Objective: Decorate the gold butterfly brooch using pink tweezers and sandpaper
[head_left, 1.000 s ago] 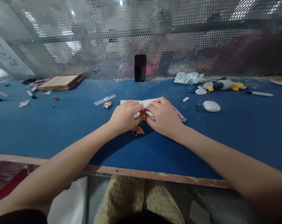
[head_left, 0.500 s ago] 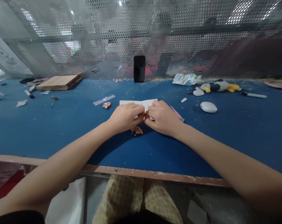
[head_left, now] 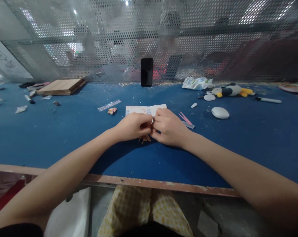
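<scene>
Left hand [head_left: 132,126] and right hand [head_left: 172,127] are now sitting slightly nearer the blue table's [head_left: 65,131] front edge than half a second ago, baring more of the white printed paper [head_left: 134,109] and covering more of the copper-coloured butterfly ornament [head_left: 146,139]. Fingers on both hands are curling narrowly inward, their tips meeting or nearly meeting; what they are pinching, if anything, is hidden, so I cannot tell. White printed paper is lying just beyond the knuckles, its blue lettering facing up, while the butterfly ornament is peeking out below the left fingertips. Beyond the left hand, a second copper-coloured ornament [head_left: 112,111] is resting just beside a gem-dotted strip [head_left: 109,105]. Pink tweezers [head_left: 185,117] are lying by a clear sleeve [head_left: 189,125], near the right hand. Farther back, a black smartphone [head_left: 147,72] is standing upright before the perforated metal screen [head_left: 129,62].
</scene>
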`<state>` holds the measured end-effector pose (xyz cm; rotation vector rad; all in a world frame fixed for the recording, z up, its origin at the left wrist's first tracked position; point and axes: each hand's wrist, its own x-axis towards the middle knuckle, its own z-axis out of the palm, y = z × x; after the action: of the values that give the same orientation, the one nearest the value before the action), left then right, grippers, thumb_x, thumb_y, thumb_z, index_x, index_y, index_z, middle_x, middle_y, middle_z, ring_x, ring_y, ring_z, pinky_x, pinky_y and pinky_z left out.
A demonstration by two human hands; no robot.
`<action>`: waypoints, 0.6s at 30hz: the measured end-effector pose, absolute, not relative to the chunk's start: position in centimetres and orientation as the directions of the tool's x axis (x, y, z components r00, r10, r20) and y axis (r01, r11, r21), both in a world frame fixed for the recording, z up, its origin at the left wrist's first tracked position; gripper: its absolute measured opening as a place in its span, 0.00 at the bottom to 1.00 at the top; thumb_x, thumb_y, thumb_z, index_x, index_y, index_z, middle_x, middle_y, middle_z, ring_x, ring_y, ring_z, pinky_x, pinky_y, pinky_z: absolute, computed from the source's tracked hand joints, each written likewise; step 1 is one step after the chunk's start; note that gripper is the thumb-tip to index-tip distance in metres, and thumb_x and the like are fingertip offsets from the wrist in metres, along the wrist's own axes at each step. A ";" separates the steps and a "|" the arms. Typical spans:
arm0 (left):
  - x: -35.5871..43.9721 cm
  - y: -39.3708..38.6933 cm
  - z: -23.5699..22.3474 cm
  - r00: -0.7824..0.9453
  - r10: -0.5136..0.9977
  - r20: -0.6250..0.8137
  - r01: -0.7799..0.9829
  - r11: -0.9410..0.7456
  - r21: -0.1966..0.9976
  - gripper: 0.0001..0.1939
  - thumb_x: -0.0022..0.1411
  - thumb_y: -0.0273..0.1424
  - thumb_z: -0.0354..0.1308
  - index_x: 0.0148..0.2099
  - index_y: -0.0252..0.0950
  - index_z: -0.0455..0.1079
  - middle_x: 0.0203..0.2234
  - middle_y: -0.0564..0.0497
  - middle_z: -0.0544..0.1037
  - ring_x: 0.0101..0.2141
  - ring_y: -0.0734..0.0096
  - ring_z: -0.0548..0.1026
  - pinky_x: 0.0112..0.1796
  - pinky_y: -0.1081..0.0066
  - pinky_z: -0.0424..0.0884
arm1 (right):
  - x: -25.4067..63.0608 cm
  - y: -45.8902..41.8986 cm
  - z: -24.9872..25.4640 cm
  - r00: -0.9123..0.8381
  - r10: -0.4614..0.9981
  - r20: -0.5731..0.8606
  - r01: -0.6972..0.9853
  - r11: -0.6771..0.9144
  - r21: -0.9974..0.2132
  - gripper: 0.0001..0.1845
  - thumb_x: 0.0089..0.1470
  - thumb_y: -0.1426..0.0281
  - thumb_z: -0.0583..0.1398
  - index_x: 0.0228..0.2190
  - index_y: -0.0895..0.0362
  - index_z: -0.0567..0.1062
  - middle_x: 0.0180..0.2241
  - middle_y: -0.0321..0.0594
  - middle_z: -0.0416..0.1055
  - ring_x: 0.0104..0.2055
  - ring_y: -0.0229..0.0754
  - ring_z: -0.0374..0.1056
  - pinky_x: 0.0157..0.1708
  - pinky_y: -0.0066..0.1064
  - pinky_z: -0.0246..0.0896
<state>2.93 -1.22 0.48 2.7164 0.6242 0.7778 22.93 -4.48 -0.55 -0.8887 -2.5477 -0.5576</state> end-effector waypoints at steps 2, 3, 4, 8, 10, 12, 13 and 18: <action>3.0 -1.2 0.4 0.769 0.456 0.448 0.320 -0.881 0.348 0.06 0.57 0.24 0.54 0.28 0.35 0.64 0.19 0.57 0.71 0.22 0.79 0.65 0.25 0.77 0.58 | 22.9 -4.4 -0.8 -0.730 0.486 0.480 0.641 0.730 0.237 0.14 0.58 0.73 0.58 0.22 0.59 0.78 0.23 0.47 0.71 0.35 0.48 0.58 0.36 0.41 0.51; 3.0 -1.2 0.3 0.770 0.452 0.450 0.316 -0.883 0.347 0.06 0.57 0.23 0.54 0.27 0.35 0.64 0.19 0.58 0.71 0.22 0.79 0.65 0.25 0.78 0.58 | 22.9 -4.3 -0.8 -0.733 0.482 0.480 0.637 0.734 0.235 0.15 0.58 0.72 0.58 0.22 0.59 0.78 0.23 0.47 0.71 0.35 0.48 0.58 0.36 0.41 0.51; 3.0 -1.2 0.3 0.771 0.449 0.452 0.314 -0.885 0.344 0.06 0.56 0.23 0.54 0.27 0.35 0.63 0.19 0.58 0.70 0.22 0.80 0.65 0.25 0.78 0.58 | 22.8 -4.3 -0.9 -0.734 0.480 0.480 0.635 0.736 0.234 0.15 0.59 0.72 0.58 0.22 0.59 0.78 0.23 0.47 0.71 0.35 0.48 0.58 0.37 0.40 0.51; 3.0 -0.9 0.2 0.760 0.446 0.474 0.333 -0.892 0.306 0.06 0.57 0.23 0.54 0.28 0.35 0.64 0.19 0.58 0.69 0.21 0.80 0.64 0.26 0.78 0.58 | 22.9 -4.3 -0.6 -0.727 0.482 0.488 0.639 0.735 0.226 0.15 0.59 0.73 0.58 0.22 0.59 0.77 0.23 0.47 0.70 0.34 0.47 0.57 0.36 0.40 0.50; 2.9 -0.8 0.2 0.743 0.451 0.494 0.363 -0.892 0.270 0.06 0.59 0.25 0.54 0.29 0.35 0.65 0.20 0.58 0.69 0.22 0.80 0.64 0.26 0.78 0.57 | 23.1 -4.4 -0.3 -0.691 0.514 0.508 0.674 0.712 0.198 0.15 0.59 0.75 0.56 0.23 0.59 0.76 0.24 0.46 0.71 0.34 0.46 0.57 0.36 0.40 0.50; 2.7 -0.8 0.2 0.728 0.454 0.514 0.399 -0.890 0.220 0.07 0.62 0.27 0.54 0.30 0.35 0.66 0.22 0.57 0.71 0.23 0.79 0.64 0.26 0.76 0.56 | 23.2 -4.6 0.1 -0.640 0.564 0.522 0.717 0.682 0.144 0.15 0.60 0.74 0.55 0.24 0.60 0.76 0.25 0.45 0.71 0.34 0.46 0.58 0.36 0.39 0.50; 2.7 -0.8 0.2 0.724 0.453 0.521 0.417 -0.888 0.193 0.07 0.63 0.28 0.53 0.31 0.35 0.66 0.23 0.56 0.72 0.23 0.78 0.64 0.26 0.75 0.55 | 23.2 -4.7 0.2 -0.624 0.583 0.521 0.730 0.673 0.121 0.15 0.60 0.74 0.55 0.24 0.60 0.76 0.25 0.45 0.72 0.34 0.46 0.58 0.35 0.39 0.50; 2.7 -1.2 0.1 0.730 0.444 0.520 0.491 -0.869 0.053 0.08 0.66 0.30 0.52 0.33 0.36 0.68 0.27 0.53 0.76 0.25 0.75 0.67 0.26 0.72 0.50 | 23.1 -4.8 0.4 -0.642 0.568 0.514 0.713 0.689 0.130 0.13 0.59 0.73 0.56 0.24 0.59 0.75 0.25 0.44 0.70 0.34 0.46 0.59 0.35 0.38 0.50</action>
<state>2.65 -1.23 0.13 3.0029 0.8136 0.8654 23.09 -4.82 0.39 -0.9923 -2.4618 -0.4495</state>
